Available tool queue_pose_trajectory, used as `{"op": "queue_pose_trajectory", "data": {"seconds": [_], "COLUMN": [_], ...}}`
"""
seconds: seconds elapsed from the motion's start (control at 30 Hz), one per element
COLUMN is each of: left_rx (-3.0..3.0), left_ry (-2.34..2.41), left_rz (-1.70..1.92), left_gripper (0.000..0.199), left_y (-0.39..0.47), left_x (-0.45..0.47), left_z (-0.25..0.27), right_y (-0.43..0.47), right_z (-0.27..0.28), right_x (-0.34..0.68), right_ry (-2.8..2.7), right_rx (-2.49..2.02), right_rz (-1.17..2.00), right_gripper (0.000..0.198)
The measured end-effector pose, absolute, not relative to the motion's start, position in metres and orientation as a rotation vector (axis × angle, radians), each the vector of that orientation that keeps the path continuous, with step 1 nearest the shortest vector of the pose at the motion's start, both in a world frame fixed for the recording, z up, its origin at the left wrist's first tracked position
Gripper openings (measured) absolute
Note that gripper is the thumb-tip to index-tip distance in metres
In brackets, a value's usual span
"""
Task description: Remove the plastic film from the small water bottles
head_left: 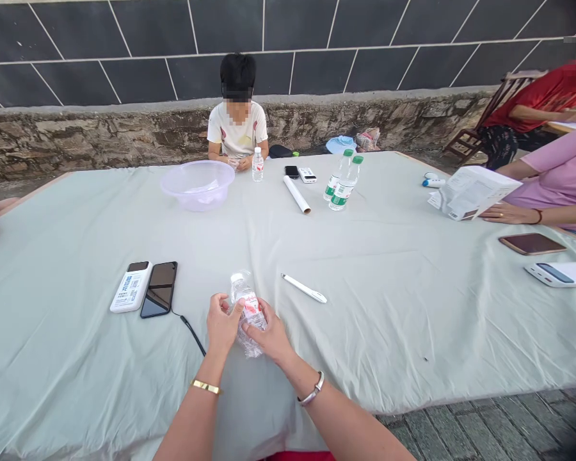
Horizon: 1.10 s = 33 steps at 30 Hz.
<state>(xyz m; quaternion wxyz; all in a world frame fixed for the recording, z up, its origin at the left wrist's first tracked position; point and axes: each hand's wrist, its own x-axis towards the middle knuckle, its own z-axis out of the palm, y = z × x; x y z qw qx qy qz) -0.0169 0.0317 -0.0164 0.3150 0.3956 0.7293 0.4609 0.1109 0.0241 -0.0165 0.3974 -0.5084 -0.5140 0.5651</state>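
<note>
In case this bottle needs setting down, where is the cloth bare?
Bare patches lie between the white tool and the rightmost phone, and between the bowl and the phone with the strap. It's crowded around the bottle, with left hand, right hand, tool and strap close by.

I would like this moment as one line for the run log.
left hand: thumb against bottle; right hand: gripping bottle; bottle: white cap on; right of bottle: white pen-like tool

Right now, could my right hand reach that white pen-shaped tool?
Probably yes: the white pen-shaped tool lies near your right hand, with only tablecloth between them. That hand holds the clear bottle, though, and would likely have to let go first.
</note>
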Motion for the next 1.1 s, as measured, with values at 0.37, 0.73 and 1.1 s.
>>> {"op": "queue_pose_trajectory", "data": {"seconds": [0.37,0.73,1.1], "left_rx": [0.613,0.649,0.089], "left_ry": [1.78,1.487,1.307], "left_rz": [1.435,1.033,1.35], "left_gripper": [0.035,0.046,0.03], "left_y": [0.042,-0.001,-0.008], "left_x": [-0.026,-0.006,-0.03], "left_z": [-0.025,-0.025,-0.027], "right_y": [0.024,0.026,0.035], "right_z": [-0.012,-0.015,-0.005], "right_x": [0.111,0.106,0.118], "right_ry": [-1.19,-1.147,-0.581], "right_rx": [-1.277,-1.279,-1.05], "right_rz": [1.479,1.322,1.828], "right_gripper": [0.049,0.066,0.041]}}
